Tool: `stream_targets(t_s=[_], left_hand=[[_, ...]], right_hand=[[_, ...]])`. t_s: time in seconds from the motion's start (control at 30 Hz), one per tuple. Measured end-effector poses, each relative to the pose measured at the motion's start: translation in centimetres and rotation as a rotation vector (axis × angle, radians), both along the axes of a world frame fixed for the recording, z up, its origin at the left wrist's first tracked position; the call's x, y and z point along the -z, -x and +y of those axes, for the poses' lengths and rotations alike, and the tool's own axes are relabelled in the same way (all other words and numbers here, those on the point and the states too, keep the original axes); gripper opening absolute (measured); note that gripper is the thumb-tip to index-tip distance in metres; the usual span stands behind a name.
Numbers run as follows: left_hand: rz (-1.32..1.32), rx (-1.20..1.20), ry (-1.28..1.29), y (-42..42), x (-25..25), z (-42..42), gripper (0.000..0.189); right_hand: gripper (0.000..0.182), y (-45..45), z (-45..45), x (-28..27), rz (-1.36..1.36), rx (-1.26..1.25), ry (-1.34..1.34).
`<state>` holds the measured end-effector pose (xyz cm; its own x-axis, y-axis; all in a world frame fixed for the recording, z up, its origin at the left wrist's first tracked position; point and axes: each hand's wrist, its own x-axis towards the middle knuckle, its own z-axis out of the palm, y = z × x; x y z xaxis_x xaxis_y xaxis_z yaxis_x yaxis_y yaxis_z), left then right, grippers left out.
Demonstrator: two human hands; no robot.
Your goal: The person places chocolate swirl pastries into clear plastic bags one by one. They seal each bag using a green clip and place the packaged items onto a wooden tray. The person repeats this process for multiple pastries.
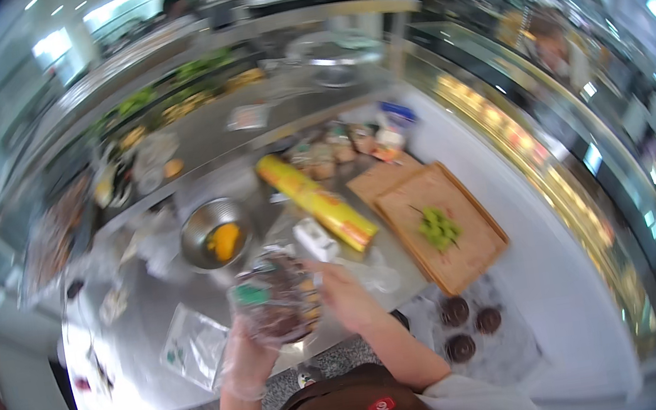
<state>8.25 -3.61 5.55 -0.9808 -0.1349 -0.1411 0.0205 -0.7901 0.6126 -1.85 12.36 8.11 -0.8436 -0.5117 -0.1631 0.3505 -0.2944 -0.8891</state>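
Note:
Both hands hold a clear plastic bag of dark brown food [277, 313], with a green label on its upper left; motion blur hides what the food is exactly. My left hand [247, 348], in a clear plastic glove, grips the package from its lower left. On the other side my right hand [344, 294], apparently ungloved, has its fingers on the bag's upper right edge. Just beyond the package stands a steel bowl [193, 249] with orange-yellow food in it. A flat clear bag [194, 346] with green print lies left of my left hand.
A yellow roll box [318, 203] and a small white box [315, 239] lie beyond my hands. Green grapes [438, 227] sit on a wooden tray [400, 245] at right. Three dark round items [456, 311] lie near a glass display case [519, 134]. Bagged foods [321, 154] line the back.

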Motion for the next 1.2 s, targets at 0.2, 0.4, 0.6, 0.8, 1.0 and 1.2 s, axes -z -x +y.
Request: stream_targets(t_s=[0.2,0.4,0.6,0.8,1.0,1.2], left_hand=[[-0.165,-0.108,0.166,-0.9,0.9,-0.2,0.063],[-0.078,-0.049,0.032,-1.1,1.4,-1.1,0.063],[-0.202,0.020,0.139,-1.6,1.8,-2.8,0.071],[-0.187,0.075,0.162,-2.1,3.4,-3.5,0.071],[-0.109,0.014,0.221,-1.1,7.1,-3.7,0.062],[-0.124,0.123,0.148,-1.3,5.8,-4.1,0.060]], right_hand=[[0.059,0.6,-0.9,2.0,-0.397,-0.173,0.325],[0.063,1.5,-2.3,3.3,-0.421,-0.326,0.308],[0.051,2.9,-3.8,3.7,-0.462,-0.328,0.225],[0.051,3.6,-4.5,3.8,-0.405,-0.310,0.053],[0.046,6.0,-5.5,4.1,-0.259,-0.403,-0.007],[0.040,7.7,-5.6,3.9,-0.379,-0.438,0.158]])
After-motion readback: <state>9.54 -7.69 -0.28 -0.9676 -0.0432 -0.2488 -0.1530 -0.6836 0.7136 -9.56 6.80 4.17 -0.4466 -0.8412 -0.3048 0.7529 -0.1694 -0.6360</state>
